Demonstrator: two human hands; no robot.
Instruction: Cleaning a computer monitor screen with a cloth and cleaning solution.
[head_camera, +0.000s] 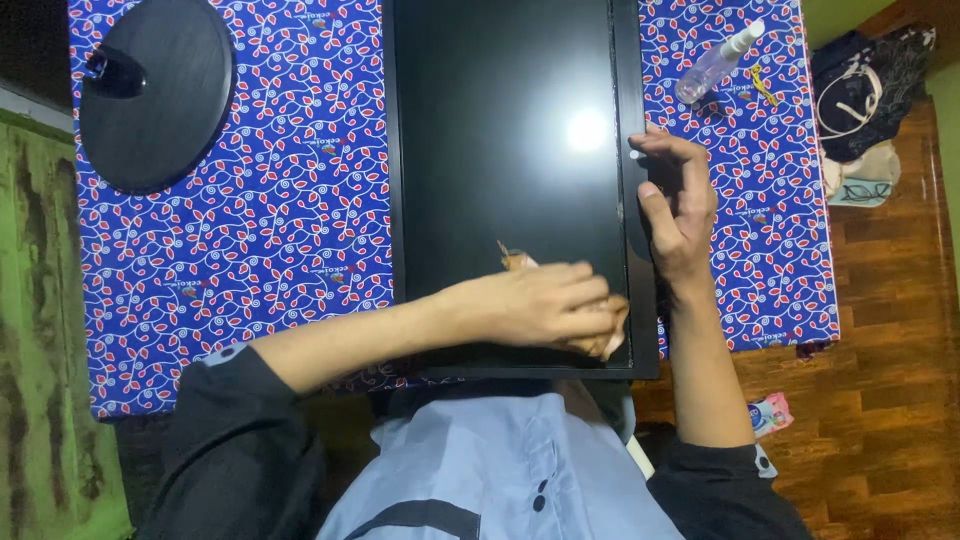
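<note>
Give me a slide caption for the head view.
Left hand presses a cloth on a flat black monitor; right hand steadies its edge.

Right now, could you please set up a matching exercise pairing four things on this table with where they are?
Things:
1. round black stand base
2. clear spray bottle
3. left hand
4. right hand

Places:
A. on the screen's right bezel
B. far left on the patterned cloth
C. pressing a small cloth on the screen's lower part
D. far right of the monitor

Pairs: 1-B, 2-D, 3-C, 4-A

My worktop (280, 200), under blue patterned cloth, carries the black monitor (510, 150) at centre, a round stand base (155, 90) far left, a spray bottle (718, 62) far right.
</note>
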